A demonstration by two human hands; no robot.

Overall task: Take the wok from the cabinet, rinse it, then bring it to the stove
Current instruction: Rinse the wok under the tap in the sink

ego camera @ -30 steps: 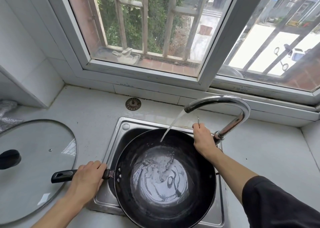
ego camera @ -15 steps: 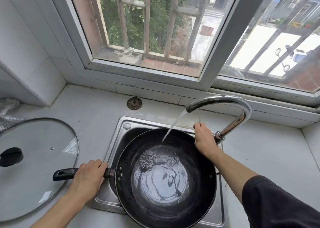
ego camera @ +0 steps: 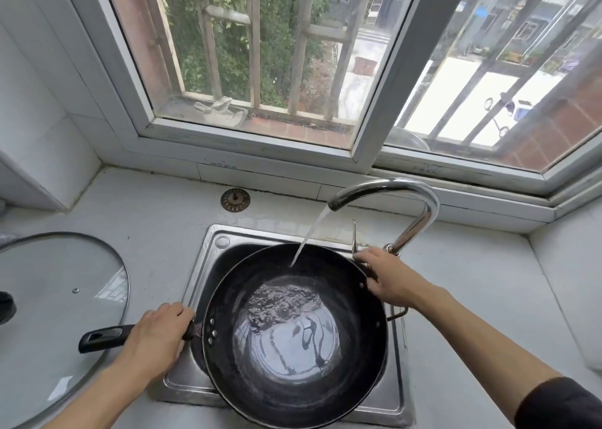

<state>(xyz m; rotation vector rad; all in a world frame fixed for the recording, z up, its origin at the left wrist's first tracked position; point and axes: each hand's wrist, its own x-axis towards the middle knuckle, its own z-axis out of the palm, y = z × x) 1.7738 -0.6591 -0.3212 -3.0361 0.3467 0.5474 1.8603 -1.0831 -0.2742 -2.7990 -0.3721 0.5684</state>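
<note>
Resting over a rectangular stainless-steel sink (ego camera: 208, 259), a round black metal wok (ego camera: 294, 334) sits at the centre of the head view, its rim overlapping the basin's edges at 3 and 6 o'clock. A long black handle (ego camera: 104, 337) projects from the wok toward 9 o'clock; the left hand (ego camera: 159, 337) grasps it close to the riveted joint, fingers curled over the top of the grip. At 2 o'clock of the wok, the right hand (ego camera: 391, 278) lies against the rim beside a small side loop handle (ego camera: 399, 314); its fingers bend over the edge, but whether they clasp the rim or merely rest on it cannot be told. A curved chrome faucet (ego camera: 407, 200) arches from 2 o'clock, and a slanted stream of water (ego camera: 309, 233) falls from its spout onto the wok's inner wall at 12 o'clock. A shallow pool of water (ego camera: 286, 327) covers the bottom of the wok. On the pale grey countertop (ego camera: 156, 213), a round glass lid (ego camera: 62, 301) lies at 9 o'clock, well apart from the sink, and a small brown metal drain strainer (ego camera: 235, 200) lies at 11 o'clock near the tiled window ledge.
</note>
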